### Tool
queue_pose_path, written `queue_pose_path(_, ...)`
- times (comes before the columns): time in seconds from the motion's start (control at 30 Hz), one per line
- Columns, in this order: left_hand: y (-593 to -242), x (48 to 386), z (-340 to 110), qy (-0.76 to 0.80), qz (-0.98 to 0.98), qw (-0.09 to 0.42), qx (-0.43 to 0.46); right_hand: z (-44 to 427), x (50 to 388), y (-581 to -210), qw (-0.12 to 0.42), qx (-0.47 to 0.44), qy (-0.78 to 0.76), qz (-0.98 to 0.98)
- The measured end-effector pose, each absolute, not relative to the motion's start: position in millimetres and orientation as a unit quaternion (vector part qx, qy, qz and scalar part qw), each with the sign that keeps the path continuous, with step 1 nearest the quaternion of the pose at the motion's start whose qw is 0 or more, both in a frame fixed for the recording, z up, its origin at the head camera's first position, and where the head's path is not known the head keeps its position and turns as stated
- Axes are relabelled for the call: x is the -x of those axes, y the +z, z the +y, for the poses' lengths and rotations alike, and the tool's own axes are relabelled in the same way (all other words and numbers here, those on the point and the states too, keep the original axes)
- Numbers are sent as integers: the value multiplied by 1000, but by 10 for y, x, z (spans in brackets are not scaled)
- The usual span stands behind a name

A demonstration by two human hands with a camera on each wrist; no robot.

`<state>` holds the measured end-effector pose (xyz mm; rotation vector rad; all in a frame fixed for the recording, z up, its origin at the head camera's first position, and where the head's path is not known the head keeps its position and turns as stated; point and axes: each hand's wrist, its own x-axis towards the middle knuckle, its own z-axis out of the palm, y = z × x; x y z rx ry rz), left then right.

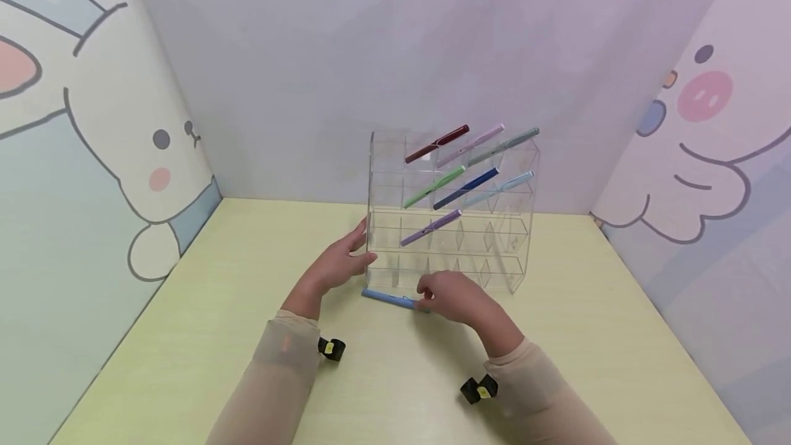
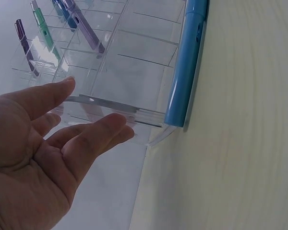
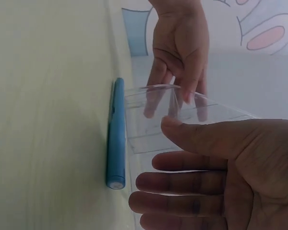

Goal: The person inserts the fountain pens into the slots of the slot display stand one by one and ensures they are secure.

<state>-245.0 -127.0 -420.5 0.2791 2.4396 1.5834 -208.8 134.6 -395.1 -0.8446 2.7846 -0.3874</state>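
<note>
A light blue pen lies on the table along the front of the clear acrylic pen rack. At the rack's left side, my left hand touches the side panel with spread, fairly straight fingers, its thumb toward the front. Over the pen's right end hovers my right hand. In the right wrist view, the right hand's fingers are extended and the thumb stands apart, with nothing between them. The blue pen appears beside that hand, apart from it.
Several pens slant in the rack's upper tiers: dark red, pink, grey-green, green, dark blue and pale blue. A purple pen leans one tier lower. Cartoon-printed walls enclose the table.
</note>
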Motion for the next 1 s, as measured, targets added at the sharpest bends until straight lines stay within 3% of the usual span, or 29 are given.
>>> queue_pose_path(0.53,-4198,2444,-1279,537,830,111,-103,1309,2145,-4194,133,269,-110,948)
queue_pose_path(1.0,-4202,2450,-1276,531,834,104,-106,1372,2139,-4123,132,295,-54,945)
